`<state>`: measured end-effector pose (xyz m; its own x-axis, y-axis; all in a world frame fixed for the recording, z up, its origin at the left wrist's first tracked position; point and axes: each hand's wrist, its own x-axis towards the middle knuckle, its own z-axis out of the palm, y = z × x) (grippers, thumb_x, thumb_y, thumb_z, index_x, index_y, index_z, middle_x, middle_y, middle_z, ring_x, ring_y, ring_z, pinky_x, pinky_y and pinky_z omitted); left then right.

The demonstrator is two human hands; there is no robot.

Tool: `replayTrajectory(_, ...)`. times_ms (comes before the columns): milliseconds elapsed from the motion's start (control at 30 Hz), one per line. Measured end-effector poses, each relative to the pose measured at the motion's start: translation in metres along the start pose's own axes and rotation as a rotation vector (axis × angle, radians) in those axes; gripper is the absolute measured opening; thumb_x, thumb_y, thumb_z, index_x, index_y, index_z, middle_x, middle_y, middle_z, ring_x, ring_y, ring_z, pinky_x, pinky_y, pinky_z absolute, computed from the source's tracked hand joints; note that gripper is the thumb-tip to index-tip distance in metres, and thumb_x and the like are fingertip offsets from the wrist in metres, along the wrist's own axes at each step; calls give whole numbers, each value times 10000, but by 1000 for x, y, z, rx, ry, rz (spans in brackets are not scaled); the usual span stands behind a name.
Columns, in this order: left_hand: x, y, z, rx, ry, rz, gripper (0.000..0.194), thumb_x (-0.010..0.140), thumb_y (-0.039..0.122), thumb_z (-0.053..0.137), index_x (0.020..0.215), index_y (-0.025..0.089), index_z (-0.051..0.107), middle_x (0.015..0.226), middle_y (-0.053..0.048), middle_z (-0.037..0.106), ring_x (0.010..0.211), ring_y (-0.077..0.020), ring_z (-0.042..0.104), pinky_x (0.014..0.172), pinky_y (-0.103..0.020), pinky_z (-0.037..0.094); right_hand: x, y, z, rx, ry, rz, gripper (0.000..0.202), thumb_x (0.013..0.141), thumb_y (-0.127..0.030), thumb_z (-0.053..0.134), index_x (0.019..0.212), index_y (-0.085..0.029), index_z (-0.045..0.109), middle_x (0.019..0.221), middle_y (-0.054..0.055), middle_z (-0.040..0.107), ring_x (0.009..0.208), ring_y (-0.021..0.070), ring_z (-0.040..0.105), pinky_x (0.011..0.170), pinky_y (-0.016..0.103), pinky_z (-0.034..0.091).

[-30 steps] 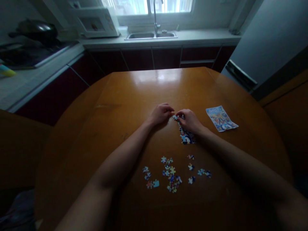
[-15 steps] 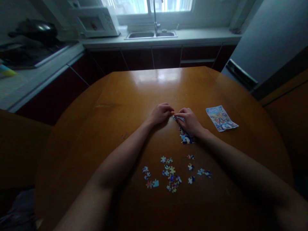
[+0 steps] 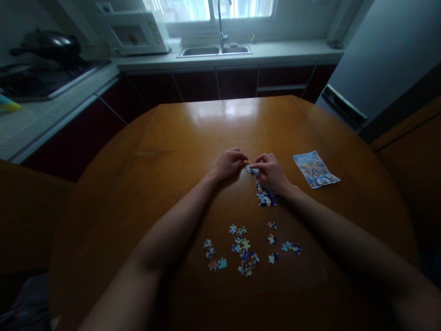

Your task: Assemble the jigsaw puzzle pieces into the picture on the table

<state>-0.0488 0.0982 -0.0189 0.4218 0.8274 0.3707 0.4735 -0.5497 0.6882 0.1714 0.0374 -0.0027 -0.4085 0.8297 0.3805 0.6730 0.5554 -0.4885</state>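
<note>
A partly joined jigsaw puzzle (image 3: 267, 198) lies on the table, largely covered by my right hand (image 3: 272, 174). The right index finger stretches out and touches the pieces at the puzzle's far left corner; the other fingers are bent over it. Just left of that corner rests my left hand (image 3: 231, 163), its fingers curled and closed near the puzzle's edge. Whatever the left fingertips may hold is too small to make out. Nearer me, loose puzzle pieces (image 3: 245, 244) lie in a cluster, with a smaller group (image 3: 217, 264) to the left and several more pieces (image 3: 291, 247) to the right.
A creased picture sheet (image 3: 316, 169) lies right of my right hand on the wooden table (image 3: 193, 133). Beyond the table are a counter with a sink (image 3: 201, 51), a microwave (image 3: 138, 33) and, at left, a pan (image 3: 51, 43) on a stove.
My right index finger has drawn slightly apart from the left fingertips, and the right thumb has tucked in. The left hand stays nearly in place; the loose pieces have not moved.
</note>
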Motion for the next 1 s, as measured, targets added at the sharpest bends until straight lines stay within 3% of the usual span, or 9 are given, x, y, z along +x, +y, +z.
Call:
replayTrajectory(133, -1, 0, -1, -9, -34, 2, 313, 806, 27, 585, 913, 197, 825, 897, -41, 701, 807, -131, 639, 749, -260, 513, 0, -1, -2, -36, -56, -21, 320, 889, -86, 650, 1025, -304, 841, 1156, 103, 658, 1117, 297, 524, 972, 478, 493)
replayTrajectory(367, -3, 1, -2, 44, -148, 141, 270, 845, 85, 662, 872, 283, 843, 897, -30, 690, 896, -154, 625, 855, -306, 508, -1, 3, 0, 2, -45, -17, 305, 867, -65, 655, 971, -279, 846, 1155, 97, 689, 1125, 288, 531, 988, 477, 494)
replayTrajectory(467, -3, 0, -2, 52, -144, 162, 317, 827, 37, 655, 870, 289, 842, 892, -26, 694, 895, -156, 619, 871, -315, 496, -2, 5, -2, 21, -17, -26, 227, 858, -99, 692, 882, -265, 846, 1122, 93, 706, 1098, 282, 543, 970, 461, 501)
replayTrajectory(633, -2, -1, -2, 41, -159, 146, 381, 835, 8, 614, 890, 309, 840, 912, -25, 700, 914, -163, 621, 869, -318, 498, -2, 7, -6, 41, 96, 45, 360, 873, -16, 581, 932, -251, 848, 1055, 102, 710, 1061, 271, 565, 938, 446, 514)
replayTrajectory(867, -2, -1, -3, 39, -168, 135, 264, 863, 88, 659, 871, 284, 835, 918, -34, 710, 933, -169, 626, 893, -338, 506, -2, 6, -2, 13, -33, -73, 201, 892, -155, 707, 965, -283, 845, 1149, 86, 714, 1105, 276, 544, 966, 453, 510)
replayTrajectory(1000, -2, -2, -2, 17, -155, 164, 291, 866, 78, 641, 875, 291, 838, 911, -30, 719, 904, -164, 621, 882, -337, 499, -2, 7, -2, -31, 23, -8, 244, 873, -86, 668, 887, -252, 846, 1116, 95, 730, 1090, 282, 555, 955, 456, 515)
